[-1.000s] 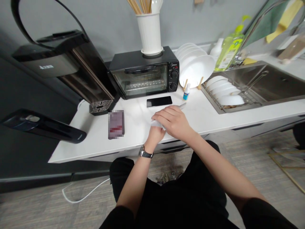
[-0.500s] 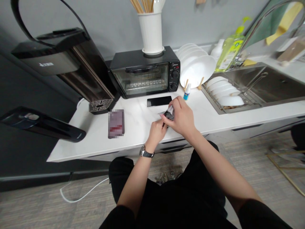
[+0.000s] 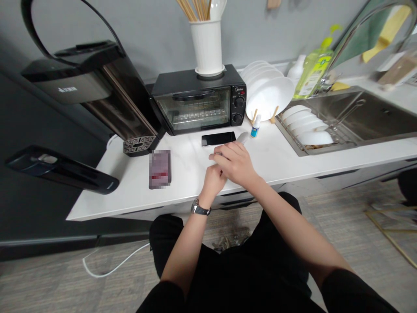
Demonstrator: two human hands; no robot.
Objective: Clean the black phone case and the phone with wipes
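Note:
Both my hands meet over the front of the white counter (image 3: 124,191). My right hand (image 3: 235,163) lies on top with curled fingers, closed round a small pale object (image 3: 242,137) whose tip sticks out past the fingertips. My left hand (image 3: 212,180), with a watch on its wrist, is tucked under the right one and mostly hidden, its fingers closed on the same small thing. A black phone (image 3: 218,138) lies flat just beyond the hands. A small white bottle with a blue label (image 3: 255,126) stands to the right of the phone.
A black toaster oven (image 3: 198,104) with a white utensil holder (image 3: 207,45) on top stands at the back. A black water dispenser (image 3: 94,95) is at left. A dark booklet (image 3: 160,168) lies left of the hands. White plates (image 3: 270,93), a dish rack (image 3: 309,128) and a sink (image 3: 368,115) are at right.
My right hand lifted and turned, showing a dark piece between the fingers half a second ago, then came back down over the left hand. A pale tip now pokes out near the phone.

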